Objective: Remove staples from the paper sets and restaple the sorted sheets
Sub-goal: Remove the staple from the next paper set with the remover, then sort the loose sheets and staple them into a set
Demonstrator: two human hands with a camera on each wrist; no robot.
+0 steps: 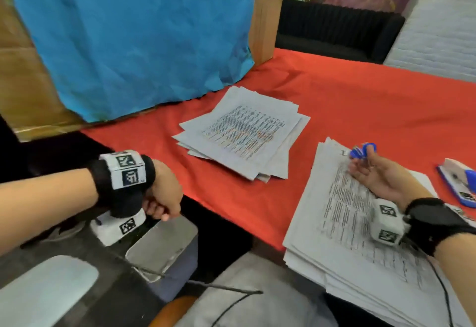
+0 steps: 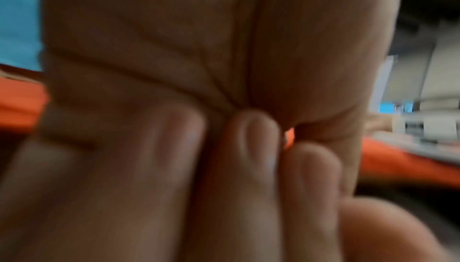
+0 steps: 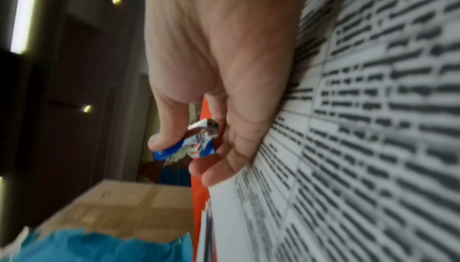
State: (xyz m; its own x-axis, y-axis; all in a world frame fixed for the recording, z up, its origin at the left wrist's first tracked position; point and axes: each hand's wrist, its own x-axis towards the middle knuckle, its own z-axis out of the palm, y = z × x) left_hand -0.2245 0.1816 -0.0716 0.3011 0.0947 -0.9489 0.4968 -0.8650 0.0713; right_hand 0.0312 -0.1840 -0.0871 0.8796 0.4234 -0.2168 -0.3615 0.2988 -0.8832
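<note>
While the left hand (image 1: 162, 198) is curling into an empty fist off the table's edge, loose sheets (image 1: 242, 133) are lying mid-table; the right hand (image 1: 378, 174) is pinching a blue staple remover (image 1: 362, 151) over the nearer stack's (image 1: 342, 213) far corner.

I see one pile of papers (image 1: 244, 133) lying toward the middle of the table (image 1: 360, 100), and a second stack of papers (image 1: 342, 223) to its right at the near edge, overhanging it. My right hand (image 1: 373, 174) rests on that near stack holding the staple remover (image 1: 362, 151), with the stapler (image 1: 461, 182) on the table further right. My left hand (image 1: 162, 195) is off the table's left side, above a bin (image 1: 159, 247) on the floor.
</note>
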